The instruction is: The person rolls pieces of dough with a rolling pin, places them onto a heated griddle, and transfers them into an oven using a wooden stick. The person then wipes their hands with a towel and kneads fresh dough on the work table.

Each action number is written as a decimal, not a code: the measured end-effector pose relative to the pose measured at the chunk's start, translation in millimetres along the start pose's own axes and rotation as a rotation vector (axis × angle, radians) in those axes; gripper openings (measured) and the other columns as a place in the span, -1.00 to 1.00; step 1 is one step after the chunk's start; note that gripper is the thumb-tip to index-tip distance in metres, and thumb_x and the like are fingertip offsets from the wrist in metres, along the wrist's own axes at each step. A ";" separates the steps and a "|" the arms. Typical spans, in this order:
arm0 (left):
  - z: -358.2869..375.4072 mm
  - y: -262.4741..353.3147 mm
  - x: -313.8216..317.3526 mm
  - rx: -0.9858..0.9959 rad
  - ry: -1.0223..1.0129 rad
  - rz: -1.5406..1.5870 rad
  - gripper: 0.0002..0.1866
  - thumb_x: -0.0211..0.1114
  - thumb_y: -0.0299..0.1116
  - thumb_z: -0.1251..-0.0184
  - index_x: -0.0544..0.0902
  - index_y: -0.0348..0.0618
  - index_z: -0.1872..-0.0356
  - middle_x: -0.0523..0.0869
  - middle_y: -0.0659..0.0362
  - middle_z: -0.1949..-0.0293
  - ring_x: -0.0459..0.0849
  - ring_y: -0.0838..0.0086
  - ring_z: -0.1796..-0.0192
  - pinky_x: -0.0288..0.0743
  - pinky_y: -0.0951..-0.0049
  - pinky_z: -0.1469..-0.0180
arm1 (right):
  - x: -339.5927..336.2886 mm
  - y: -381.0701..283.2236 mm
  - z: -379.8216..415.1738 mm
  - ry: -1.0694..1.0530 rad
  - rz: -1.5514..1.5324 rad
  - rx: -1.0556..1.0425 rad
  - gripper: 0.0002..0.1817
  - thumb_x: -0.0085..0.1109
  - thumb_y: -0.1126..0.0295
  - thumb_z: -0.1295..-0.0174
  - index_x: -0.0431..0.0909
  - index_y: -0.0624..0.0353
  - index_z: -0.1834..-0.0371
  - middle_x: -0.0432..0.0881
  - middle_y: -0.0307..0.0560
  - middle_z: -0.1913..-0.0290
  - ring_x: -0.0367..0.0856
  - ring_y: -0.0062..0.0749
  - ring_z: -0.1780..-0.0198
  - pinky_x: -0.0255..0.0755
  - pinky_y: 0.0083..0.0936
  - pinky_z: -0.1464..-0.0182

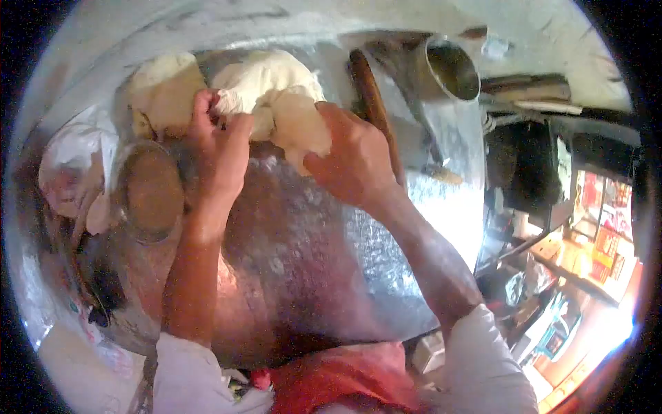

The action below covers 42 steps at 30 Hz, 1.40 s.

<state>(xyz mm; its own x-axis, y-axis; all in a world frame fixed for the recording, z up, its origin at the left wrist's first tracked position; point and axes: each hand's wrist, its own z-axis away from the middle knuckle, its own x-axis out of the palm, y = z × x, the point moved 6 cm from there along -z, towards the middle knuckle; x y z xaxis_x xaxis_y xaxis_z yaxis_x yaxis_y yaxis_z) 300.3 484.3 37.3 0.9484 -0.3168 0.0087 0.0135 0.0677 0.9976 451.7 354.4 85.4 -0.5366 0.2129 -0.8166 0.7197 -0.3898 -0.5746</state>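
A pale lump of dough point(272, 72) lies at the back of the metal work surface, and a smooth flap of it hangs towards me. My left hand point(222, 141) is closed, thumb and fingers pinching the dough's left edge. On the other side my right hand point(355, 152) grips the flap, its thumb low and its fingers partly behind the dough. A second dough lump point(165, 93) sits just beyond my left hand. Close to the left wrist stands a round container point(150, 190) with brownish contents.
A wooden rolling pin point(372, 103) lies right of the dough, partly behind my right hand. Farther right are a metal can point(452, 69) and a thin tool point(431, 141). A white plastic bag point(76, 165) rests at the left. Shelves with goods point(607, 248) stand beyond the counter.
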 end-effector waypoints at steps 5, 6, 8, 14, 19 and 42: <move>130.7 35.8 -27.2 0.111 -0.162 -0.272 -0.77 0.22 -0.57 -0.17 0.38 -0.15 0.21 0.35 0.28 0.28 0.37 0.58 0.22 0.33 0.53 0.14 | -13.9 -16.3 112.4 -0.060 -0.130 -0.122 -0.40 0.33 0.34 -0.02 0.51 0.21 -0.21 0.66 0.12 0.08 0.68 0.07 0.08 0.63 -0.12 0.10; 172.7 27.9 -40.2 -0.199 -0.127 -0.269 -0.77 0.21 -0.55 -0.13 0.37 -0.17 0.22 0.38 0.21 0.24 0.39 0.51 0.16 0.35 0.45 0.08 | -4.7 -13.8 142.4 -0.094 -0.094 -0.195 -0.38 0.33 0.35 -0.03 0.49 0.23 -0.24 0.66 0.10 0.05 0.68 0.04 0.07 0.64 -0.14 0.10; 253.1 -33.1 -83.8 -0.332 -0.048 -0.211 -0.77 0.20 -0.55 -0.11 0.39 -0.17 0.22 0.44 0.13 0.18 0.44 0.42 0.14 0.37 0.38 -0.01 | 14.6 -11.7 196.8 -0.170 -0.091 -0.232 -0.37 0.32 0.34 -0.06 0.48 0.26 -0.27 0.66 0.10 0.00 0.68 0.01 0.06 0.64 -0.16 0.09; 317.8 -26.6 -118.4 0.081 -0.577 -1.005 -0.65 0.28 -0.49 -0.15 0.48 -0.25 0.00 0.53 -0.11 -0.02 0.49 0.01 -0.21 0.35 0.01 -0.30 | 61.2 40.0 308.5 -0.395 -0.831 0.182 -0.34 0.38 0.21 -0.15 0.45 0.25 -0.30 0.62 0.18 -0.10 0.65 0.00 -0.03 0.61 -0.14 -0.03; 212.6 62.9 -44.6 0.449 -0.477 -0.976 -0.48 0.31 -0.32 -0.26 0.45 -0.26 -0.23 0.49 -0.17 -0.24 0.44 -0.09 -0.31 0.28 -0.08 -0.37 | -61.6 87.6 165.6 0.149 0.094 -0.006 -0.32 0.44 0.21 -0.11 0.45 0.14 -0.32 0.55 0.06 -0.17 0.54 0.08 -0.12 0.42 -0.05 -0.18; 252.5 -9.8 -28.7 0.234 -0.656 -1.096 -0.17 0.42 -0.01 -0.16 0.36 -0.05 -0.46 0.49 -0.13 -0.24 0.38 -0.07 -0.31 0.20 -0.03 -0.39 | -13.4 156.8 183.2 0.016 0.330 -0.089 -0.46 0.19 0.30 -0.30 0.36 -0.04 -0.37 0.59 0.10 0.19 0.64 0.11 0.24 0.55 0.02 0.18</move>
<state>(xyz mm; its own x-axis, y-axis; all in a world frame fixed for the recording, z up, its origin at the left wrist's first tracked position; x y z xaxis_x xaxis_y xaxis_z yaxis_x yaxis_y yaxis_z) 193.0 253.8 44.5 0.1471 -0.5078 -0.8488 0.5604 -0.6643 0.4945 491.0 126.3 16.5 -0.2616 0.1023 -0.9597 0.8897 -0.3600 -0.2809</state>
